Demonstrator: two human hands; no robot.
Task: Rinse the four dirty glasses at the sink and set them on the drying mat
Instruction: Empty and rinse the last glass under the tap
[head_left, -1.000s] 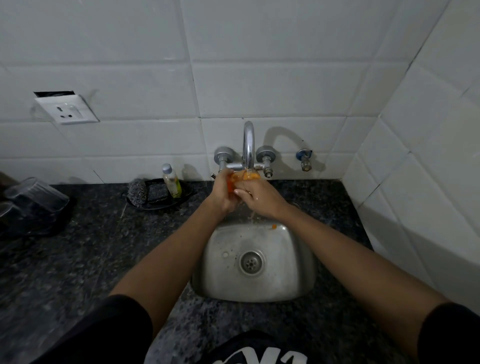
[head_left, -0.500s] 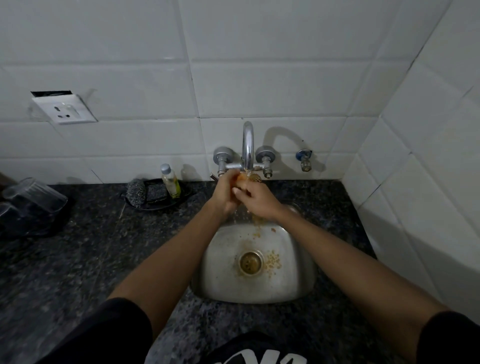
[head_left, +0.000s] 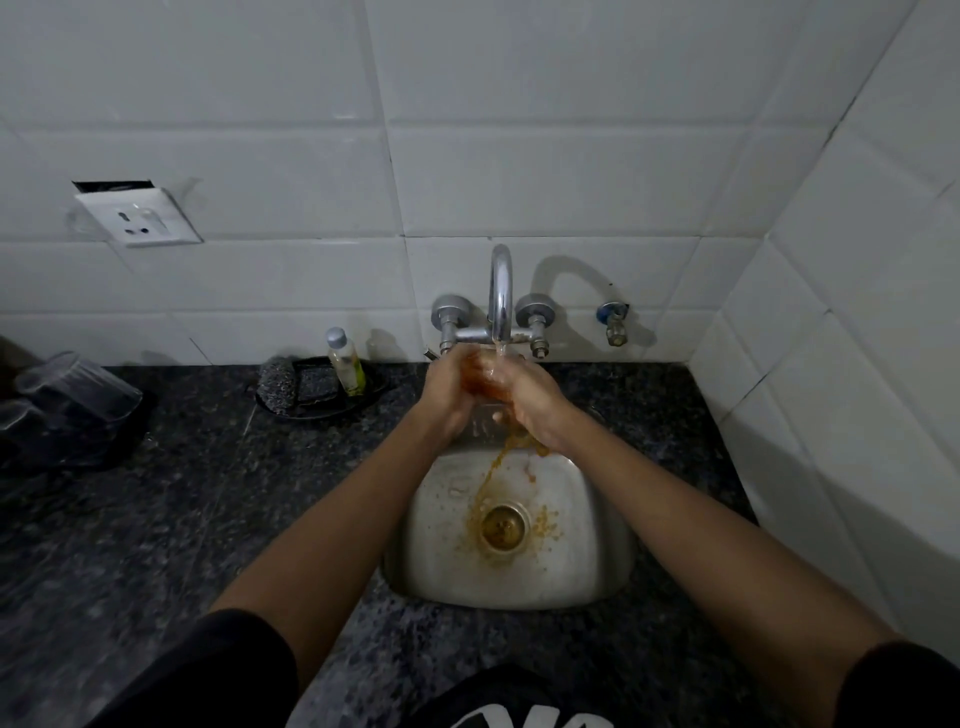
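Both hands meet under the chrome tap, where water runs. My left hand and my right hand grip a clear glass stained orange-brown; most of it is hidden by my fingers. Orange-brown liquid streams from the glass down into the steel sink and pools around the drain. At the far left, upturned clear glasses rest on a dark drying mat.
A dark dish behind the sink's left holds a steel scrubber, a sponge and a small soap bottle. A wall socket sits upper left. A small valve is right of the tap. Tiled wall closes the right side.
The orange liquid has poured out of the glass and now streaks the sink and pools at the drain. Both hands stay under the tap with the glass.
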